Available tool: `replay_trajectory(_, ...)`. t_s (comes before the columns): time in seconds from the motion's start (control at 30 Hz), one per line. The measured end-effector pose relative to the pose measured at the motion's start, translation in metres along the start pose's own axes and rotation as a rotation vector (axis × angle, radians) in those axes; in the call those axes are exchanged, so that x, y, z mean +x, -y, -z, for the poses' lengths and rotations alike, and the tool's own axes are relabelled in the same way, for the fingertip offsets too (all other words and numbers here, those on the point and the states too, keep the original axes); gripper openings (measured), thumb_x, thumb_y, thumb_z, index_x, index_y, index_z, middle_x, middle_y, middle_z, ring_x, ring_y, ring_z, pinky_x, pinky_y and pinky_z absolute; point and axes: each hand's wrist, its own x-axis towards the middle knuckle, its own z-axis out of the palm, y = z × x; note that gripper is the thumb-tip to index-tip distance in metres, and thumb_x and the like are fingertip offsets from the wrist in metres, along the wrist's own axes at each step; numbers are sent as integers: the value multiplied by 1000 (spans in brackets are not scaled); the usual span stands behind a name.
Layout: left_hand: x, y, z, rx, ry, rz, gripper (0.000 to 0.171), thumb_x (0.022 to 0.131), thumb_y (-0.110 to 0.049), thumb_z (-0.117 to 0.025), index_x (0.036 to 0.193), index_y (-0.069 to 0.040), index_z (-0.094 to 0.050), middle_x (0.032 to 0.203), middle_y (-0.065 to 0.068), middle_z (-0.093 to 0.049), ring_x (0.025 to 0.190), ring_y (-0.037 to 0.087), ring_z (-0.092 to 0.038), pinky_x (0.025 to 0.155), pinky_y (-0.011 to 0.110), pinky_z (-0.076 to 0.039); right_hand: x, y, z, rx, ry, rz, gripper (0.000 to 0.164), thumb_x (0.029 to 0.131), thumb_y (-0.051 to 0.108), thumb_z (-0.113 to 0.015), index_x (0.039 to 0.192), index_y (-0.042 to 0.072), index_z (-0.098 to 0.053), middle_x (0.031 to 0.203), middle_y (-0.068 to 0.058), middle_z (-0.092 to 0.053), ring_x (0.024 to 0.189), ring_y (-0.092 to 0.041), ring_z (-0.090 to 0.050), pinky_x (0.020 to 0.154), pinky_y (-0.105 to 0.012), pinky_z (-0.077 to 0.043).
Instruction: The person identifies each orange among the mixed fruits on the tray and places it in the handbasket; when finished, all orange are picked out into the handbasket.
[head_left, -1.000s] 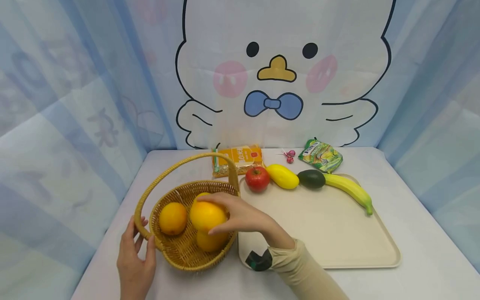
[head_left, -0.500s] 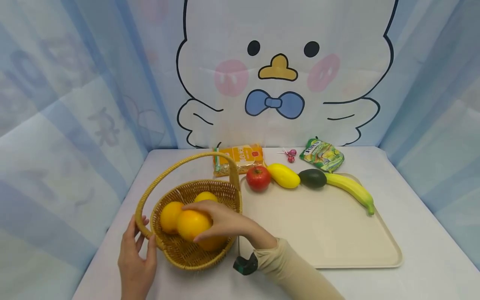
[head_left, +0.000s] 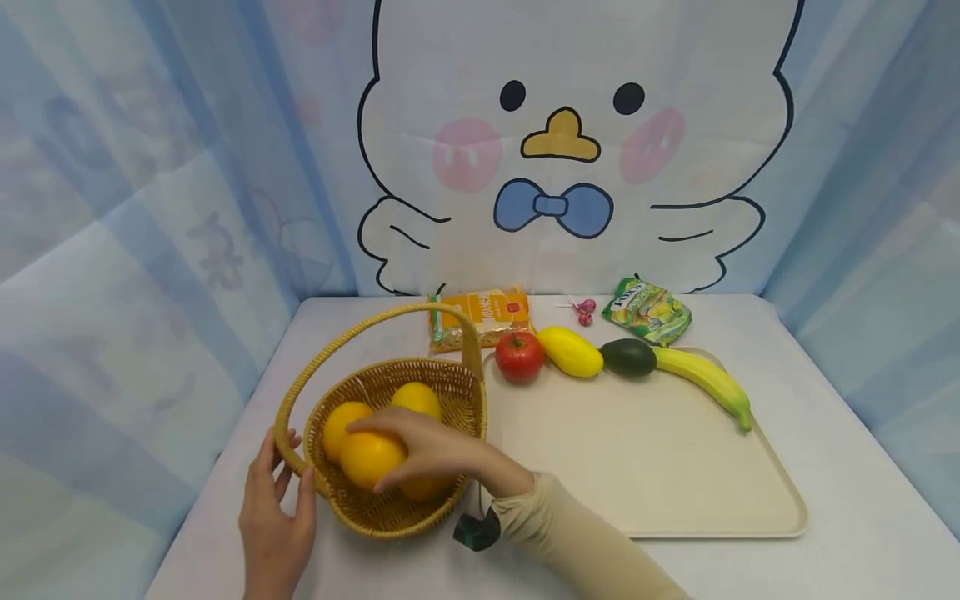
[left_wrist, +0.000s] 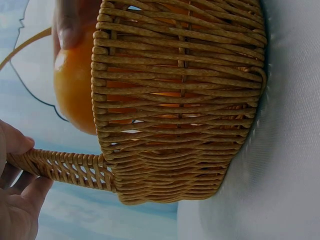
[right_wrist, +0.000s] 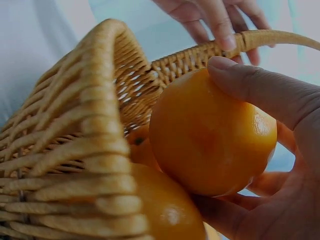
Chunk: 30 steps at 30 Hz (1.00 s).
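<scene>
A round orange [head_left: 371, 462] is held by my right hand [head_left: 427, 446], over the wicker basket [head_left: 467, 408]. In the right wrist view the thumb lies on one side of this orange [right_wrist: 210, 140] and the fingers on the other. Beneath it another orange [right_wrist: 162, 205] sits in the basket. Inside are also an orange [head_left: 341, 423] at the left and a yellow-orange fruit [head_left: 417, 398] at the back. My left hand [head_left: 277, 533] grips the basket's arched handle [left_wrist: 75, 170] near its base, thumb and fingers on opposite sides.
Right of the basket lies a beige tray [head_left: 637, 467]. Along its back edge are a red apple [head_left: 519, 357], a yellow mango-like fruit [head_left: 572, 352], a dark green avocado-like fruit [head_left: 628, 357] and a banana [head_left: 705, 379]. Behind lie an orange packet [head_left: 487, 317], lollipops [head_left: 585, 310] and a green bag [head_left: 647, 310].
My right hand has moved left and slightly down with the orange, from the basket's right side toward the orange at the left. The left hand has stayed at the handle.
</scene>
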Motion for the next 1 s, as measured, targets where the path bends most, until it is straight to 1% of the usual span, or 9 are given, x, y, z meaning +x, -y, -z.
replay_trajectory(0.17, 0, 0, 0, -3, 7, -2, 80, 76, 21, -61, 146, -3, -30, 123, 28, -52, 123, -14, -37, 98, -2, -35, 7, -2, -6, -38, 24, 11, 73, 77, 33, -77, 141, 23, -43, 143, 3, -47, 134, -12, -41, 117, -26, -32)
replay_trajectory(0.33, 0, 0, 1, -5, 20, 18, 79, 77, 19, -62, 146, -4, -30, 125, 26, -52, 123, -15, -36, 99, -2, -35, 13, -4, -13, -100, 63, 31, 72, 79, 35, -75, 142, 23, -43, 141, 2, -49, 130, -11, -43, 114, -22, -34)
replay_trajectory(0.5, 0, -1, 1, 0, 19, 24, 78, 78, 18, -62, 146, -4, -30, 125, 25, -52, 123, -16, -36, 99, -2, -35, 15, -1, -17, -158, 107, 31, 72, 78, 36, -75, 141, 24, -43, 138, 3, -51, 125, -11, -46, 110, -20, -37)
replay_trajectory(0.77, 0, -1, -1, 4, -2, -9, 79, 76, 21, -61, 145, -3, -31, 122, 28, -52, 123, -16, -37, 98, -3, -34, 15, 3, -22, -169, 188, -15, 72, 77, 33, -77, 141, 26, -43, 140, 2, -50, 127, -10, -46, 109, -21, -40)
replay_trajectory(0.9, 0, -1, 0, 2, 2, -1, 80, 76, 22, -61, 145, -3, -31, 122, 27, -52, 123, -16, -36, 98, -3, -34, 15, 3, -23, -180, 212, -41, 72, 76, 32, -78, 139, 27, -44, 139, 2, -49, 125, -10, -47, 106, -21, -43)
replay_trajectory(1.0, 0, -1, 0, 0, 7, 8, 81, 75, 22, -62, 146, -4, -31, 123, 27, -52, 123, -16, -37, 98, -3, -34, 15, 4, -24, -221, 227, -59, 71, 75, 33, -78, 138, 28, -46, 137, 1, -51, 121, -9, -50, 101, -20, -46)
